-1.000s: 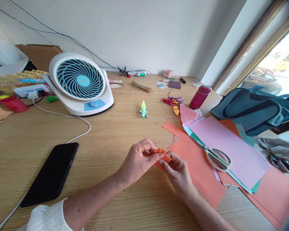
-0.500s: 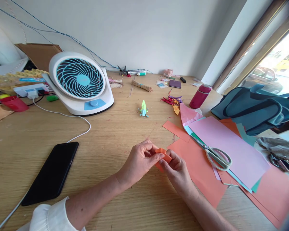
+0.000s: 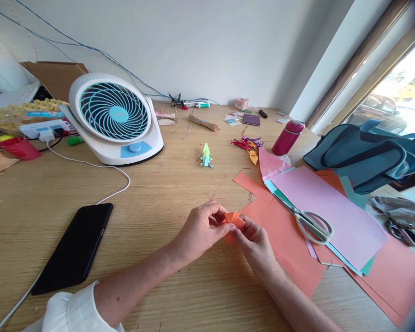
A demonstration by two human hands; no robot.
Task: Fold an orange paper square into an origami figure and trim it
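Observation:
A small piece of folded orange paper (image 3: 234,219) is held between both hands above the wooden table. My left hand (image 3: 204,226) pinches it from the left, thumb along its lower edge. From the other side, my right hand (image 3: 254,240) grips it between thumb and fingers. Parts of the paper are hidden behind the thumbs. Just right of my right hand lies a large orange sheet (image 3: 290,251). Farther back on the table sits a small green and light blue folded paper figure (image 3: 206,156).
Scissors (image 3: 311,223) rest on a pile of coloured sheets (image 3: 332,207) at the right. Behind them are a blue bag (image 3: 363,154) and a dark pink bottle (image 3: 288,137). A white fan (image 3: 155,138) and a black phone (image 3: 74,249) are on the left.
The orange paper has been turned and bent between my fingers, and its upper flap now stands up more. Both hands have stayed in nearly the same place.

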